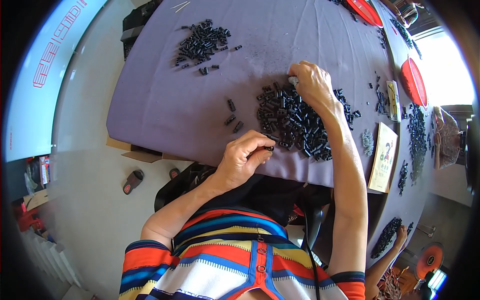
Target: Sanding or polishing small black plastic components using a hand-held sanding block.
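On the purple table (175,110) lie two heaps of small black plastic parts: the near pile (295,120) under the person's hands and a far pile (202,42) well apart toward the back edge. Three loose parts (232,116) sit between them, just left of the near pile. The right hand (312,85) rests on top of the near pile, fingers curled narrow around a small pale piece (293,80); what it is cannot be told. The left hand (242,160), at the table's front edge, pinches one black part (269,148) between thumb and forefinger. A steady pinch close to the tips, with the part kept over the cloth, looks the surest way to handle such small pieces without dropping them.
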`<state>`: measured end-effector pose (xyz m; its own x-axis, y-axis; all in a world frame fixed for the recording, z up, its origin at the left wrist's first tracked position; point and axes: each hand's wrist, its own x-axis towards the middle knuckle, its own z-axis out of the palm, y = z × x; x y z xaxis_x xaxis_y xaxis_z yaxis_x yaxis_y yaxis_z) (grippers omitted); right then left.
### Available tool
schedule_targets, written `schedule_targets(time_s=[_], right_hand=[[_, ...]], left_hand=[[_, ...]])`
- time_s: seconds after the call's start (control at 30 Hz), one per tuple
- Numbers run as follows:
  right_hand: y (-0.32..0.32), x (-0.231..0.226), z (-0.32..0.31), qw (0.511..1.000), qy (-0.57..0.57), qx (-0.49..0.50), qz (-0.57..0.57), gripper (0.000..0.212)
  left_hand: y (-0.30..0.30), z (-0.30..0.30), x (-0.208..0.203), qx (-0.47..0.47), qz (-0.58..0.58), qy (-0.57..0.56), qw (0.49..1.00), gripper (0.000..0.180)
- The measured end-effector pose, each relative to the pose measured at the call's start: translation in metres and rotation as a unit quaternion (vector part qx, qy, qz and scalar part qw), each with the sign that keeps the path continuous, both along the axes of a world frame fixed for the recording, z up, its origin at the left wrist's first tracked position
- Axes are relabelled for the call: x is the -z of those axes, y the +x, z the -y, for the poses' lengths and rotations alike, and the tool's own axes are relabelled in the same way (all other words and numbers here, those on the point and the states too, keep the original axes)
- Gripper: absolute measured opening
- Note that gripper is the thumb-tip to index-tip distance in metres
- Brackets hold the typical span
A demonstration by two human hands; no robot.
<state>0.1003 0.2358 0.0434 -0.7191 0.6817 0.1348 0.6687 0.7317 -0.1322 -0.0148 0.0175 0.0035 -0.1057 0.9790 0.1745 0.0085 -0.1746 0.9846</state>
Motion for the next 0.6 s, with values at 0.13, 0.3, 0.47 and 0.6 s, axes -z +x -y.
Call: schedule_targets(time_s=[0.13,0.3,0.47,0.6], right_hand=[[0.006,-0.008,0.011,0.994,-0.022,0.020,-0.108,0.026],[0.033,-0.029,0.064,0.958,-0.137,-0.003,-0.253,0.038],[0.058,-0.032,0.125,0.877,-0.318,0.081,-0.351,0.021],[0.065,-0.018,0.160,0.800,-0.354,0.084,-0.478,0.014]], left_hand=[[0.000,0.000,0.001,-0.004,0.006,0.007,1.000,0.018],[-0.001,0.003,0.005,0.029,0.056,0.003,0.998,0.017],[0.003,0.002,0.003,0.005,0.074,0.009,0.997,0.018],[0.007,0.004,-0.002,-0.007,0.011,0.010,1.000,0.021]])
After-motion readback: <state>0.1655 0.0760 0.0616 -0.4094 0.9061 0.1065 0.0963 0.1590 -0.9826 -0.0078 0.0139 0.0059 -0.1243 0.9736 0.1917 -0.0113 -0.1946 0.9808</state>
